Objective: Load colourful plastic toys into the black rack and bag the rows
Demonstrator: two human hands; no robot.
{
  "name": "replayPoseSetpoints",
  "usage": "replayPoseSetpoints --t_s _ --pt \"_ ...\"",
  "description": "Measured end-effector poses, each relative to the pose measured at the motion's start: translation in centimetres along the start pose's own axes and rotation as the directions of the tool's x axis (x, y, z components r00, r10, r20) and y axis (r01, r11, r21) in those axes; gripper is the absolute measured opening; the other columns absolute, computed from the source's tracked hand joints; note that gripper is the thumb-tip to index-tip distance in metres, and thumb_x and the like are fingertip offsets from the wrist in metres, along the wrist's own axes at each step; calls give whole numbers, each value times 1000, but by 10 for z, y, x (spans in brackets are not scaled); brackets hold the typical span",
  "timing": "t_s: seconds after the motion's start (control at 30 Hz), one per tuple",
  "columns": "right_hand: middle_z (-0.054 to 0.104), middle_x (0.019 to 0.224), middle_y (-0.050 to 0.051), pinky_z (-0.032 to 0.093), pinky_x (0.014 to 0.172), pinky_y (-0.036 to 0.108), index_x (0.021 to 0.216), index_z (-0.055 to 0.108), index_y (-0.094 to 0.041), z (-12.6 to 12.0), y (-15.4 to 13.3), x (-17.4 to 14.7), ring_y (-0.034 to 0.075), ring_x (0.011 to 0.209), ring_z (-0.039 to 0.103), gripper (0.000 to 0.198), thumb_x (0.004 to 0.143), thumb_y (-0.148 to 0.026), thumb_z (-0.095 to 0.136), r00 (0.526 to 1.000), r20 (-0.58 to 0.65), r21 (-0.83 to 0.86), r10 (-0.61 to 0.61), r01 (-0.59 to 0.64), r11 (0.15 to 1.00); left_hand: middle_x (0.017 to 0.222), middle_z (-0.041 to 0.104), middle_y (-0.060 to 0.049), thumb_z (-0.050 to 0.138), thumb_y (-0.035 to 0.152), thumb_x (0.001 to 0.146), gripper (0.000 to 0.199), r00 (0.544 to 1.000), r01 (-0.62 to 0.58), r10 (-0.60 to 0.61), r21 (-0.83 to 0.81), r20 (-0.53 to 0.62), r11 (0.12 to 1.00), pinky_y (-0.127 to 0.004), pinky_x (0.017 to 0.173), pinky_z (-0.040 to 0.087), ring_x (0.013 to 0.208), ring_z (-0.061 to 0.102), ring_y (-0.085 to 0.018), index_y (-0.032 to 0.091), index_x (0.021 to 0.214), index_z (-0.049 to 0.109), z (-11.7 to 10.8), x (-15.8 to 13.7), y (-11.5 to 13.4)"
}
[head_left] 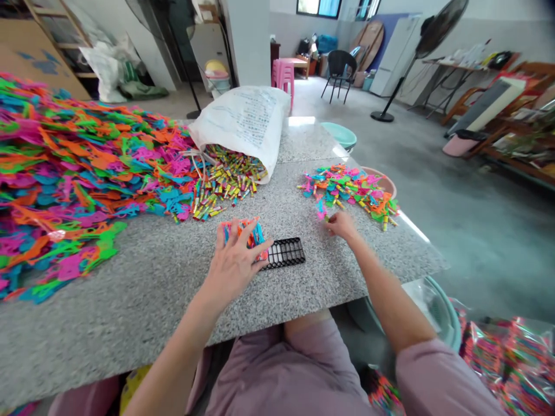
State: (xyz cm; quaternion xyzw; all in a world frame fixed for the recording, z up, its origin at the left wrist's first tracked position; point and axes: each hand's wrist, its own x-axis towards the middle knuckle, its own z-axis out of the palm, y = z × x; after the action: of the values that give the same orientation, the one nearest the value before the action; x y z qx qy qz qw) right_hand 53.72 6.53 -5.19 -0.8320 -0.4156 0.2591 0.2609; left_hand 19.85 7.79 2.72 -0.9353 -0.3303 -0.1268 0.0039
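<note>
A black grid rack (287,252) lies on the speckled stone tabletop before me, its right part showing bare cells. Orange, blue and pink plastic pieces (256,234) stand close together at its left part. My left hand (232,257) rests over these pieces with its fingers spread, partly hiding them. To the right, my right hand (341,224) is closed in a pinch on a small plastic toy (322,211) with pink and blue parts and a yellowish tube. Just beyond that hand lies a small pile of similar coloured toys with tubes (347,186).
A large heap of bright flat plastic pieces (87,167) covers the table's left. A white woven sack (249,118) spills yellow-and-red small tubes (229,179). Basins (339,134) stand beyond the table edge. Filled clear bags (511,358) lie on the floor at lower right.
</note>
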Motion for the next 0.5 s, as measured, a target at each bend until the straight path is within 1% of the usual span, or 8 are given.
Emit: replayPoseSetpoints --t_s 0.07,0.13,0.2,0.27,0.33,0.4,0.43,0.5 --pt "63 58 1 47 68 33 65 58 -20 28 -11 -23 20 63 66 19 80 -15 67 994 82 83 -75 68 994 156 38 -6 71 34 85 34 1000 -6 6 -38 7 999 -69 117 19 147 24 -44 34 118 70 0 0 -2" --pt "69 70 1 49 68 29 75 64 -21 58 -29 -46 19 68 68 7 77 -20 70 974 116 172 -196 175 969 156 38 -7 70 35 85 31 1000 -13 13 -46 15 999 -67 117 24 148 23 -43 31 116 71 1 0 -3" --pt "72 79 0 49 70 27 81 67 -21 85 -50 -61 18 75 68 8 74 -21 72 943 70 213 -324 303 929 156 38 -10 68 36 87 32 1000 -22 23 -31 21 999 -66 116 28 148 23 -44 28 118 71 2 1 -4" --pt "74 82 1 49 72 25 83 68 -20 104 -67 -66 17 79 69 9 74 -18 70 908 34 220 -418 401 889 155 39 -12 67 37 87 34 999 -35 35 -12 22 999 -65 115 30 147 24 -44 27 119 70 2 2 -5" --pt "75 85 3 48 73 24 83 69 -19 113 -79 -63 18 81 69 9 75 -14 67 877 59 205 -477 457 865 154 40 -12 68 38 87 34 999 -43 43 1 23 999 -65 114 33 147 25 -45 26 119 71 2 2 -6" --pt "75 87 6 48 74 25 83 70 -17 117 -85 -58 20 85 70 9 75 -13 67 848 115 160 -517 498 852 154 41 -12 67 39 87 33 999 -49 49 7 20 999 -64 113 35 147 25 -45 27 118 71 2 2 -6" --pt "75 89 7 48 75 25 83 70 -17 117 -87 -57 22 86 70 9 75 -14 67 840 140 126 -525 511 851 154 41 -12 66 39 88 33 999 -50 50 9 18 999 -64 113 35 147 25 -45 27 118 71 2 2 -6" --pt "76 91 9 47 76 26 85 71 -16 115 -91 -55 23 89 70 10 76 -15 68 840 161 54 -518 516 855 154 40 -12 65 39 88 32 998 -55 54 10 14 998 -64 113 35 147 24 -45 27 117 71 2 2 -6"
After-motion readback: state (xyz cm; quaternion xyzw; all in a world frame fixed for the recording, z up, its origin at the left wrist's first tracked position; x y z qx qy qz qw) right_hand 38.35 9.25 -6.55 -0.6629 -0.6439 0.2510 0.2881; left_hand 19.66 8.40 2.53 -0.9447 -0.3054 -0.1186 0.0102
